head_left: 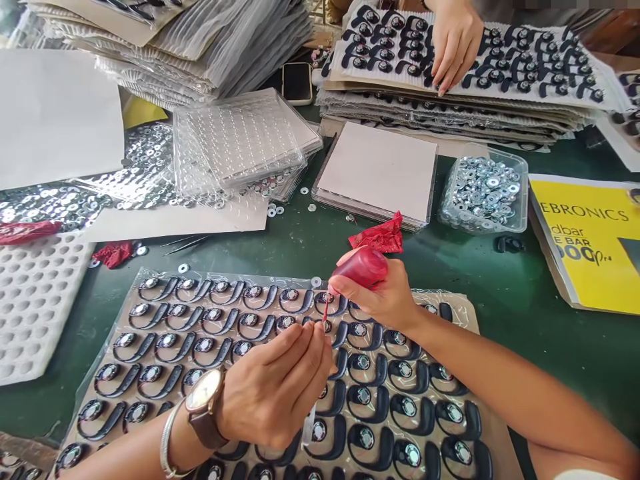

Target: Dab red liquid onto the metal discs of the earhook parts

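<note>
Left hand (280, 390): closest to the lens, brown-strap wristwatch (204, 407) and a thin silver bangle (169, 443) on the wrist, fingers pinched together at the tips around something too small to make out, right over the tray.

Right hand (383, 297): just past the left fingertips, wrapped around a small red squeeze bottle (361, 268), tilted so its thin red nozzle (325, 311) points down and nearly meets the left fingertips.

Under the fingers: clear plastic sheet holding rows of black curved ear-hook pieces with round silver speaker discs (165, 347). The nozzle tip sits over one disc in the second or third row, can't tell if it's touching.

Just beyond the right knuckles: crumpled red rag (381, 235) on the green table (525, 313).

Further out from the rag: flat stack of clear trays topped with white card (380, 170), and to its right a clear plastic tub of loose silver washers (485, 187).

Far right of the right hand: yellow printed box (590, 240).

Left of the left hand: white foam tray with round dimples (35, 300). Beyond it, clear blister trays (240, 143), some full of silver discs.

Way across from the fingers: another person's hand (455, 43) resting flat, fingers down, on a stack of cardboard sheets loaded with the same black pieces (530, 67). Dark phone (297, 83) lies beside that stack.
</note>
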A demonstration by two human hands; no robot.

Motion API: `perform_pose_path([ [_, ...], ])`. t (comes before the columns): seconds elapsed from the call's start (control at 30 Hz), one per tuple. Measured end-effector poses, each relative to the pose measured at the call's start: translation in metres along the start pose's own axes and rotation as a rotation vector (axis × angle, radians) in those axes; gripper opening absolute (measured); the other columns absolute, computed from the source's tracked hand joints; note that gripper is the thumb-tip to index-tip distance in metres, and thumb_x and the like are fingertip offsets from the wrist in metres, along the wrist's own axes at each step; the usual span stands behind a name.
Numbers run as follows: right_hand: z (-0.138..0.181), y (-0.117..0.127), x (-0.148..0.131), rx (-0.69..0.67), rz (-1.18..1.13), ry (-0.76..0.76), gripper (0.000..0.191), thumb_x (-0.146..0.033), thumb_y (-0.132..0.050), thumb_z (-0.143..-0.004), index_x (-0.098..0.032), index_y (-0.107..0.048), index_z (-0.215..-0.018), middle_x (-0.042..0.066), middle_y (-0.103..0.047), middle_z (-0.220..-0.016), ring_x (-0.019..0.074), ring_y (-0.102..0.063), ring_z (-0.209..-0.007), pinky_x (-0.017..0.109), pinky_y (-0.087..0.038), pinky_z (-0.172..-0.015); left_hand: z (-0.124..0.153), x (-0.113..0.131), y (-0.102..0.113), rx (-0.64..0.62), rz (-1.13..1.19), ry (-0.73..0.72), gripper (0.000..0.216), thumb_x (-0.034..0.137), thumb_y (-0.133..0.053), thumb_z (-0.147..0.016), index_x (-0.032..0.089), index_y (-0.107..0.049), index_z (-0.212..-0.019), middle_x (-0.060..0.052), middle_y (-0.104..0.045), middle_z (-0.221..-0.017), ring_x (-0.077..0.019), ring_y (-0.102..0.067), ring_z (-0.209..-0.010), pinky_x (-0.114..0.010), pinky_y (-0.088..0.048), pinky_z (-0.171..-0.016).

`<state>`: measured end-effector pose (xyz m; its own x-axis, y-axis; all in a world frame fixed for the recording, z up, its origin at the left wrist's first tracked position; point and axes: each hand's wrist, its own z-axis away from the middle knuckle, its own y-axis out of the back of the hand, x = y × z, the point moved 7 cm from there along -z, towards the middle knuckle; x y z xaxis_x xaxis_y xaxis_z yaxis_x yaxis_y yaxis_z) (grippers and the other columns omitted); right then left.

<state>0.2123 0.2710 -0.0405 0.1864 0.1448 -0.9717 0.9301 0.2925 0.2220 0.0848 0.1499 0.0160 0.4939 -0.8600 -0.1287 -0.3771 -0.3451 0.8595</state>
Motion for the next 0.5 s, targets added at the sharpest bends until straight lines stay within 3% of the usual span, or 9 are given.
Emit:
perform_pose_path([
  [0.3,0.0026,-0.0034,0.0046,-0.029,-0.034,-0.034,0.028,-0.046,-0.072,-0.08,-0.02,-0.065,-0.087,0.001,-0.069,-0.068,0.0154,-0.063,-0.06,0.029,-0.053,-0.06,0.0072,0.0009,-0.0038,-0.01,0.014,0.008,0.024,0.017,-0.054,-0.092,0.001,-0.067,-0.106,-0.019,-0.07,-0.108,-0.0273,-0.067,-0.107,-0.041,-0.049,-0.105],
  [0.5,0.0003,0.0017,0.0,0.022,-0.138,0.008,0.025,-0.041,-0.068,-0.086,-0.019,-0.063,-0.075,0.001,-0.069,-0.067,0.0147,-0.065,-0.062,0.028,-0.053,-0.064,0.0097,0.0007,-0.0061,-0.037,0.043,0.005,0.028,0.015,-0.048,-0.094,0.001,-0.066,-0.109,-0.02,-0.069,-0.11,-0.0286,-0.066,-0.109,-0.041,-0.049,-0.103],
])
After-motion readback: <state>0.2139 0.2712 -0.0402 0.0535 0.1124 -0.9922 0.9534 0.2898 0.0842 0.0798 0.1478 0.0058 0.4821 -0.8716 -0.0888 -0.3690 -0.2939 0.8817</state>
